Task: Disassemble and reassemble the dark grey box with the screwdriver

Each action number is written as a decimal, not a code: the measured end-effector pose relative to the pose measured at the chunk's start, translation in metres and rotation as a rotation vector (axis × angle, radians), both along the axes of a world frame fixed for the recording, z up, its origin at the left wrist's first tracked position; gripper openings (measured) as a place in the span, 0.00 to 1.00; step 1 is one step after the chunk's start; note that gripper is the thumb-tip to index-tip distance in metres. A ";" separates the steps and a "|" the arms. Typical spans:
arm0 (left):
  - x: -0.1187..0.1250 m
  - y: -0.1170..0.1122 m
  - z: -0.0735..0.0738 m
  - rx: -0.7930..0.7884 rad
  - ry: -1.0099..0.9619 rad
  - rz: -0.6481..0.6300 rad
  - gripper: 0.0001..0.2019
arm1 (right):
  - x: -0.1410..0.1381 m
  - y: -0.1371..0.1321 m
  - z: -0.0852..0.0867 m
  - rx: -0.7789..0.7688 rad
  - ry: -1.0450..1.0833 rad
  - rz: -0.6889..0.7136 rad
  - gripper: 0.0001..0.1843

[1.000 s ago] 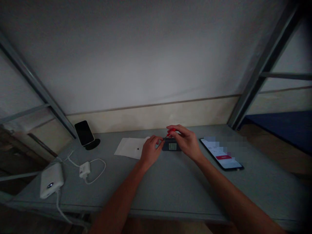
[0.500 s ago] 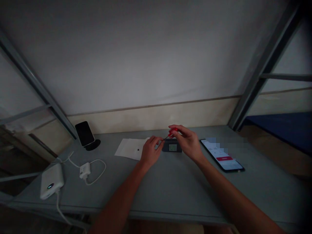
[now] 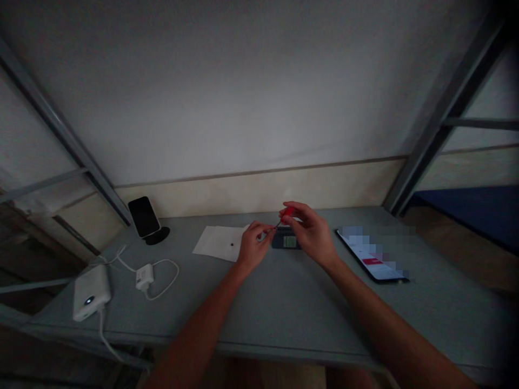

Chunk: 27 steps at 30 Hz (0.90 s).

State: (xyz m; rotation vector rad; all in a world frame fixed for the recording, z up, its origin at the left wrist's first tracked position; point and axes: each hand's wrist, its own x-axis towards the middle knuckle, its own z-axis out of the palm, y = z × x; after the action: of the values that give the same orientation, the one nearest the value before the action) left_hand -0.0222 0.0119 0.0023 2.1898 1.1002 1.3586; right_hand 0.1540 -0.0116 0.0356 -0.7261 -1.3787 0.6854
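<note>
A small dark device (image 3: 287, 240) with a pale label lies flat on the grey table (image 3: 284, 302). My right hand (image 3: 310, 233) pinches a small red-handled screwdriver (image 3: 286, 213) whose thin shaft slants down to the left. My left hand (image 3: 253, 248) rests just left of the device, fingers pinched together at the screwdriver's tip; what they hold is too small to make out. Left of that hand lies a white sheet of paper (image 3: 219, 243) with a tiny dark speck (image 3: 232, 244) on it.
A lit phone (image 3: 371, 254) lies to the right of my right hand. At the back left a dark phone (image 3: 144, 216) leans on a round stand. A white power bank (image 3: 91, 292) and a white charger with cable (image 3: 145, 275) sit at the left. Metal frame posts flank the table.
My right hand has lifted the screwdriver a little and tilted it, its tip now meeting my left fingers. The view has shifted slightly.
</note>
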 end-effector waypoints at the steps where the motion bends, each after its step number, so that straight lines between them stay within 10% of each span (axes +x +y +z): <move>1: 0.000 0.001 -0.001 -0.013 -0.006 -0.005 0.12 | 0.000 0.000 -0.001 0.000 -0.017 -0.013 0.18; 27: -0.001 0.000 -0.002 -0.100 0.019 -0.082 0.12 | 0.002 0.008 0.002 -0.001 -0.195 0.005 0.18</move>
State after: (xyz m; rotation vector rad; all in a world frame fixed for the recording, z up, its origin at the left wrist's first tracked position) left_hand -0.0237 0.0119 0.0005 2.1554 1.0490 1.2249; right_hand 0.1556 -0.0033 0.0378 -0.8065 -1.5586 0.6318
